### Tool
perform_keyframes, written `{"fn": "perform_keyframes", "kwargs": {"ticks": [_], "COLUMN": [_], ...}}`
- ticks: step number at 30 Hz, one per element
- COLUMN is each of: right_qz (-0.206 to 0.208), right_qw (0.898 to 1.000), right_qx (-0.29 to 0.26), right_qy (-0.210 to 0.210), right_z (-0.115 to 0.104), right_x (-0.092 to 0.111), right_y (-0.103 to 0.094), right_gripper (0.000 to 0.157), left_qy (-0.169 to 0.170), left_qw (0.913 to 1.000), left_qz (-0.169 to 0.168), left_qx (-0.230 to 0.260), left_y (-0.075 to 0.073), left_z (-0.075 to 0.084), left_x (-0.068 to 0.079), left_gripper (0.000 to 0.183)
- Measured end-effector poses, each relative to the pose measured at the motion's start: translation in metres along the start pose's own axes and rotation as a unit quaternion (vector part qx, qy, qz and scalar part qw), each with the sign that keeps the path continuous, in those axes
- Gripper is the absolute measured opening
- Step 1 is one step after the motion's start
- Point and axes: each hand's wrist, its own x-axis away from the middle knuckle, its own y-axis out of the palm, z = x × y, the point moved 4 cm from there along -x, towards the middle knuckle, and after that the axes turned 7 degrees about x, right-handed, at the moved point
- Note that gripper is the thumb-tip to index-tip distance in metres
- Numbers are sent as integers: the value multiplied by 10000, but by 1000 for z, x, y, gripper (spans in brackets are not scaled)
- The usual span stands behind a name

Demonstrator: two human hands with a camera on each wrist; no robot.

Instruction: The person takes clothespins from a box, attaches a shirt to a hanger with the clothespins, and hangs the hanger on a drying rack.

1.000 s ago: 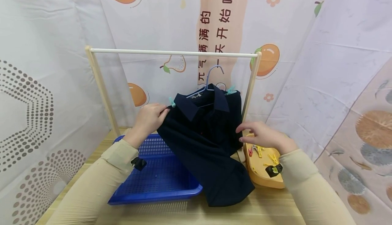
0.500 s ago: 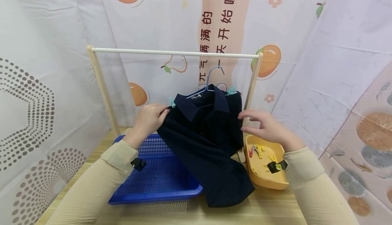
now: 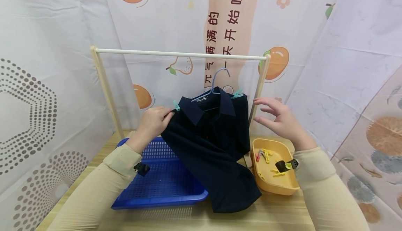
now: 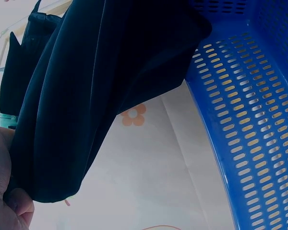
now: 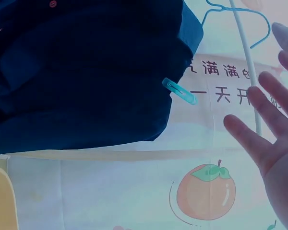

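A dark navy collared shirt [image 3: 216, 147] hangs on a light blue hanger [image 3: 213, 81], whose hook stands free below the rack's rail. Teal clothespins [image 3: 177, 105] sit at both shoulders; the right-hand clothespin [image 5: 180, 91] shows clearly in the right wrist view. My left hand [image 3: 154, 124] pinches the shirt's left shoulder beside its clothespin, and in the left wrist view the left hand [image 4: 9, 191] has thumb and fingers on the cloth. To the right of the shirt, my right hand [image 3: 279, 119] is in the air, fingers spread, touching nothing.
A white rail [image 3: 179, 53] on wooden posts spans behind the shirt. A blue perforated basket [image 3: 157, 178] stands at the left, partly under the shirt. At the right, a yellow tray [image 3: 276, 189] holds yellow clothespins [image 3: 267, 156] and a red one. Printed curtains enclose the wooden table.
My right hand has moved up and rightward, away from the shirt's side, with its fingers spreading. The left hand keeps its pinch, and the shirt has hardly moved.
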Motion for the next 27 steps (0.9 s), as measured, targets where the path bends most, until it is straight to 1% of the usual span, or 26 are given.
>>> {"fn": "perform_keyframes", "kwargs": {"ticks": [5, 7, 10, 15, 19, 22, 25, 27], "right_qz": [259, 361, 535, 826, 928, 1002, 1093, 1142], "right_qw": [9991, 9982, 9944, 9850, 9794, 9731, 9643, 9592], "right_qx": [-283, -400, -744, -1151, -1074, -1030, -1194, -1352], "right_qy": [161, 277, 521, 981, 1435, 1798, 2095, 2207], "right_z": [6, 11, 19, 31, 43, 52, 61, 67], "right_x": [-3, -3, -3, -4, -3, -2, -1, -1], "right_y": [-5, -6, -7, -8, -8, -6, -4, -2], "right_gripper": [57, 56, 55, 55, 57, 60, 66, 70], "left_qy": [4, 18, 54, 82, 77, 85, 100, 113], "left_qw": [10000, 10000, 9999, 9999, 9999, 9999, 9999, 9999], "left_qz": [8, 29, 82, 138, 105, 83, 87, 101], "left_qx": [-3, 13, 41, 35, 19, 10, 3, 2], "left_y": [1, 0, -1, 0, -1, -1, 0, 0], "left_z": [-1, -1, 0, -1, -1, -1, 0, 0], "left_x": [0, 0, 0, 1, 1, 1, 1, 1], "left_gripper": [15, 16, 16, 20, 23, 22, 20, 19]}}
